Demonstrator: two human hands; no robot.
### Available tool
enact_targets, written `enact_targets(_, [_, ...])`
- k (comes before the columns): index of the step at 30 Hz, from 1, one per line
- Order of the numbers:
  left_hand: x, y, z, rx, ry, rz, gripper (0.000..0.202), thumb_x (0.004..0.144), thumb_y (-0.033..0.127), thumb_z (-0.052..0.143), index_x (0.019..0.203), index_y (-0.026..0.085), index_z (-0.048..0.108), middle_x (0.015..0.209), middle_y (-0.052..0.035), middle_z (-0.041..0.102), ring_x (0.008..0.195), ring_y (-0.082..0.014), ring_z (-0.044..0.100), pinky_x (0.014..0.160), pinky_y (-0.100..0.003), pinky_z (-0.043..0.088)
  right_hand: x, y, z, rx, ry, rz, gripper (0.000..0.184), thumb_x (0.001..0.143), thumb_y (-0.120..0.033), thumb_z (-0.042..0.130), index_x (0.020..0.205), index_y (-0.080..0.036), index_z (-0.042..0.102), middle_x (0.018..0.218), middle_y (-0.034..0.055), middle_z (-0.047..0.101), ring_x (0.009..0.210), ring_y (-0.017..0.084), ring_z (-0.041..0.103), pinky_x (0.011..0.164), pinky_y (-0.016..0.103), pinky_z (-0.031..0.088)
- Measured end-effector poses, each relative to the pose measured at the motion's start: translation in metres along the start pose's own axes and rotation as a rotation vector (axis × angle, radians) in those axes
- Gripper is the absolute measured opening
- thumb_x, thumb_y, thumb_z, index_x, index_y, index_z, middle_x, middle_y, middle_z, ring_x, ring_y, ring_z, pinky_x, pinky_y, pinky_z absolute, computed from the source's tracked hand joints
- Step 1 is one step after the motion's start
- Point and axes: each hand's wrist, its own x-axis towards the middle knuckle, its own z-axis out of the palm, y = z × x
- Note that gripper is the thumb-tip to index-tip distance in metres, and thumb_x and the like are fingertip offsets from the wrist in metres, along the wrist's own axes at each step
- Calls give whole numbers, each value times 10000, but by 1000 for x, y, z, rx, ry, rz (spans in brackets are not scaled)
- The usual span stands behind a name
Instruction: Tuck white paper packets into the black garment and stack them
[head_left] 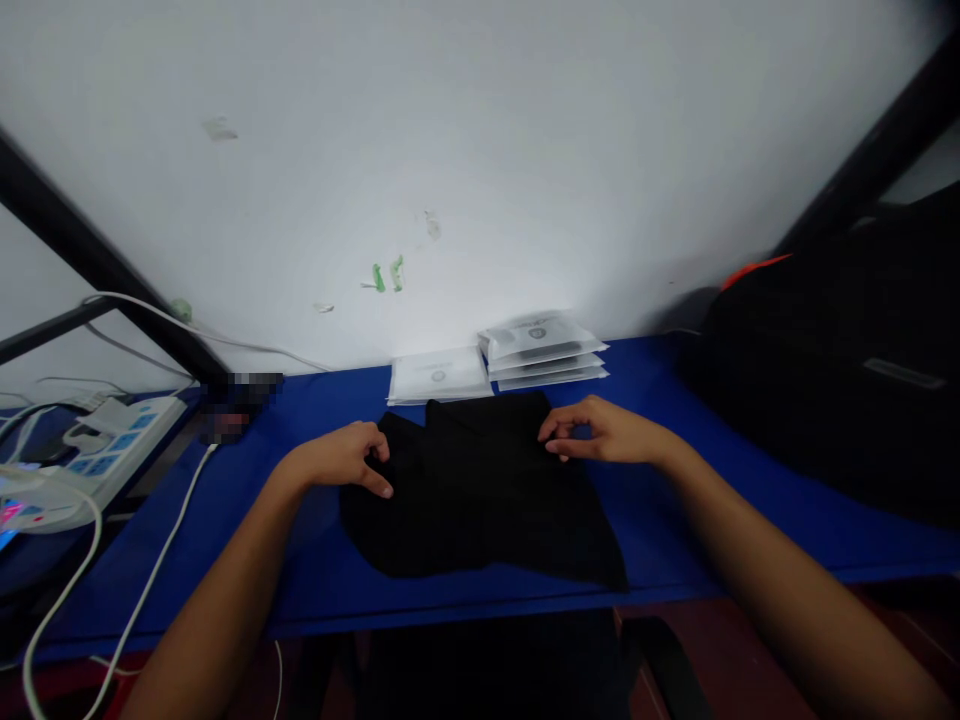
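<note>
Head view shows a black cloth (480, 490) on the blue table (315, 585), close to the near edge. The left hand (341, 453) is at its left side, thumb and fingers spread apart. The right hand (611, 430) is at its top right side, fingers curled, thumb close by; I cannot tell if they pinch the cloth. Just behind lie one white packet (442, 377) and a stack of packets (541, 345). Farthest back is a pale wall (562, 150).
</note>
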Motion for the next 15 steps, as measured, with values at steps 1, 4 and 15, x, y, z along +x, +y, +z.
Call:
enact_targets(1, [0, 1, 0, 15, 7, 7, 438, 578, 464, 750, 892, 183, 632, 925, -53, 585, 867, -237, 554, 751, -303, 430, 0, 1, 1, -17, 16, -14, 305, 858, -424, 596, 990, -163, 682, 705, 30, 714, 639, 162, 646, 601, 287, 459])
enact_targets(4, [1, 1, 0, -8, 25, 37, 283, 634, 385, 668, 817, 182, 595, 851, -30, 580, 794, -211, 546, 694, -288, 413, 0, 1, 2, -88, 73, -56, 289, 866, -413, 590, 987, -169, 688, 706, 22, 689, 630, 150, 623, 590, 279, 451])
enact_targets(15, [0, -29, -18, -569, 635, -264, 471, 555, 407, 792, 908, 198, 560, 744, 20, 586, 627, -156, 549, 541, -235, 381, 5, -9, 14, -174, 75, -306, 213, 905, -315, 572, 1039, -191, 683, 1002, 81, 678, 926, 193, 620, 830, 362, 498])
